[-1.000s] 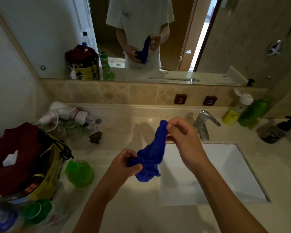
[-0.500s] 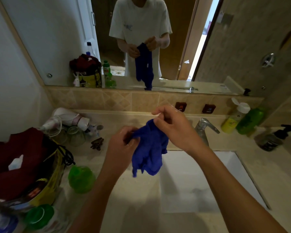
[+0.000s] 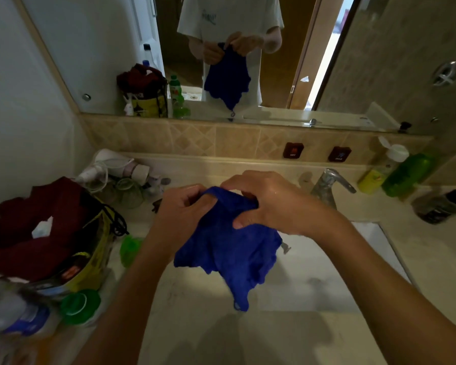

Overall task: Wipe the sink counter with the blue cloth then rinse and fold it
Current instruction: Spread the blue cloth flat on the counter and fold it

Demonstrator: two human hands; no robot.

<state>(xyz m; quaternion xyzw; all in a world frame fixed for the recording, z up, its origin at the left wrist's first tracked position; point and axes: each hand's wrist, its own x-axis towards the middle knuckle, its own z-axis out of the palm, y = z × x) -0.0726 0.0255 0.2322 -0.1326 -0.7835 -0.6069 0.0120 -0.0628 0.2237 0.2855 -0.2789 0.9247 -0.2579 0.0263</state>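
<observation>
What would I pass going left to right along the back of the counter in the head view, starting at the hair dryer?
Hair dryer → faucet → yellow bottle with the white flip cap → green bottle → dark pump dispenser. The hands and blue cloth sit nearer, so I left them out.

Deep blue cloth (image 3: pixel 229 248), beige counter (image 3: pixel 195 299), white sink (image 3: pixel 374 248), green bottle (image 3: pixel 408 175).

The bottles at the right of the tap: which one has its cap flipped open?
The yellow bottle with the white cap, nearest the metal tap. Its lid stands up open, unlike the green bottle and the dark pump bottle beside it.
</observation>
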